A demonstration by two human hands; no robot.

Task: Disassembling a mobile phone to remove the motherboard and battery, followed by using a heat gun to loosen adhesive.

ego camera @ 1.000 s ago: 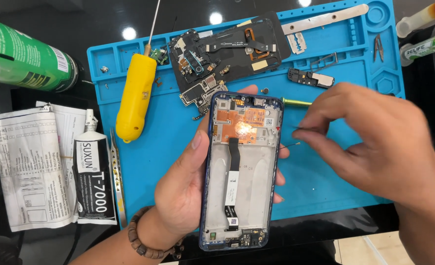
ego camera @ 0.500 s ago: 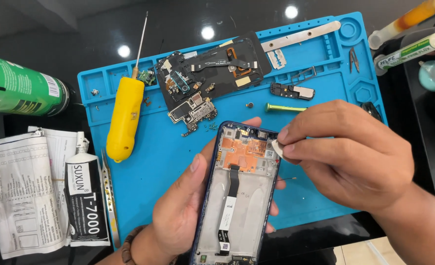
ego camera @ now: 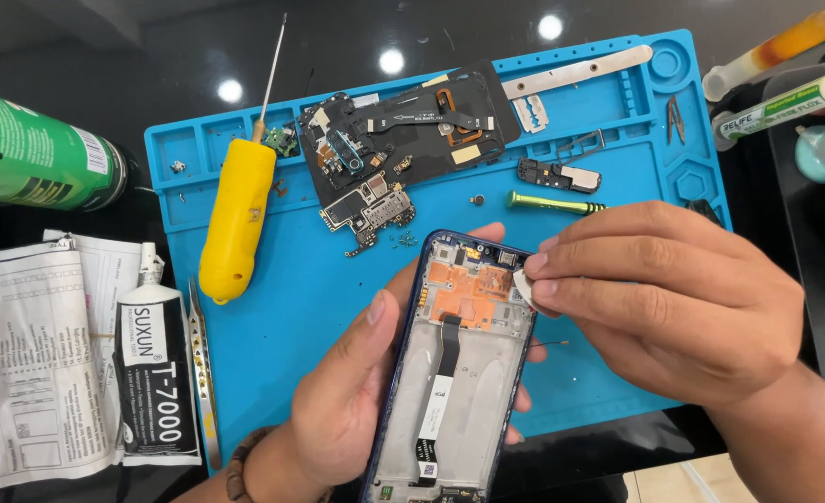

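Observation:
My left hand cradles an opened phone frame from below, thumb along its left edge. The frame is dark blue, with an orange copper area near the top and a flex ribbon running down its middle. My right hand sits at the frame's upper right corner, fingertips pinched on a small white piece pressed against that corner. Both hands hover over a blue work mat.
On the mat lie a yellow-handled screwdriver, a black back cover with loose circuit boards, a small green tool, a metal strip and tweezers. Left of the mat: a black glue tube, paper leaflet, green can. Bottles stand at upper right.
My right hand has closed in from beside the phone frame onto its upper right corner, fingertips pinching a small white piece. The view has shifted, so the frame sits lower.

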